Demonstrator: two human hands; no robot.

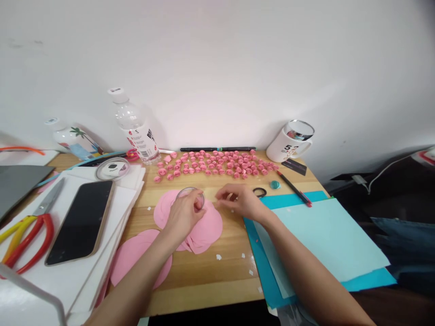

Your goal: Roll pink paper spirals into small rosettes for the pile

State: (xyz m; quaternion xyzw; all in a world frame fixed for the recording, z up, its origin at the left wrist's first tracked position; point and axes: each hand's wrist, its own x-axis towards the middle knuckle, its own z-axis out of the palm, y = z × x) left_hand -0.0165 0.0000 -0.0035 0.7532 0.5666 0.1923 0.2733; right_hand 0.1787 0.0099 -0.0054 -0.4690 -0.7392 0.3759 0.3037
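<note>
My left hand (185,210) is closed round a roll of clear tape (183,192), above overlapping pink paper circles (212,226). To its right, my right hand (239,199) is held over the bare wood with the fingers curled and the tips together; whatever they pinch is too small to make out. Another pile of pink circles (136,253) lies partly under my left forearm. Behind both hands, many small rolled pink paper roses (217,164) are spread in rows across the table. Tiny white scraps (218,257) dot the wood.
On the left, a phone (81,222), scissors (37,222) and another round tape roll (113,168) lie on white papers. A bottle (136,127) and mug (287,142) stand near the wall. Blue sheets (316,235), a pen (294,188) and a black ring (260,192) lie right.
</note>
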